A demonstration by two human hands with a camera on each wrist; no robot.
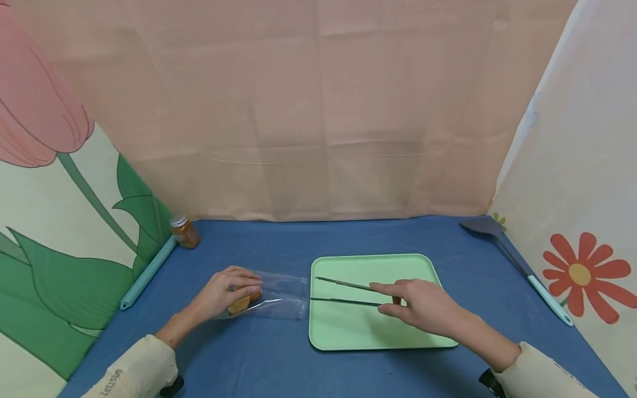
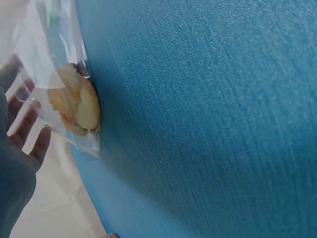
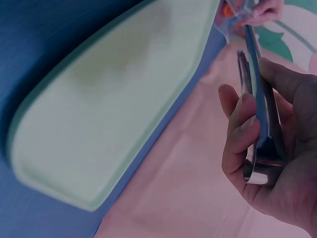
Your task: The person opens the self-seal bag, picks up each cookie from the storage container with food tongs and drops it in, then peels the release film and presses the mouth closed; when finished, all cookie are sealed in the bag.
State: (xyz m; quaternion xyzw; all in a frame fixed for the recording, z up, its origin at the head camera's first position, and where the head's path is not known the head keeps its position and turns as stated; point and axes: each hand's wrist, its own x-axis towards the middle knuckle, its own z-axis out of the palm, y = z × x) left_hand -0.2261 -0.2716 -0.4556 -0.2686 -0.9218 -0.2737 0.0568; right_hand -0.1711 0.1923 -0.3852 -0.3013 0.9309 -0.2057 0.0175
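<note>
My left hand (image 1: 231, 290) grips a clear plastic bag (image 1: 283, 293) at its left end, fingers over the part that holds golden-brown bread pieces (image 1: 240, 305). In the left wrist view the bread (image 2: 81, 101) shows through the plastic, close over the blue cloth, with fingertips beside it. The bag's other end points right, toward the tray. Metal tongs (image 3: 265, 114) lie in my right hand (image 1: 418, 307), thumb on one arm and fingers curled on the other. Their two arms stand spread apart above the green tray (image 1: 348, 337), tips near the bag's right end.
A blue cloth (image 1: 278, 365) covers the table. At the back left stand a jar (image 1: 185, 232) with a silver lid and, along the edge, a teal roll (image 1: 149, 273). A dark spatula (image 1: 507, 251) with a pale blue handle lies along the right edge. Walls enclose back and sides.
</note>
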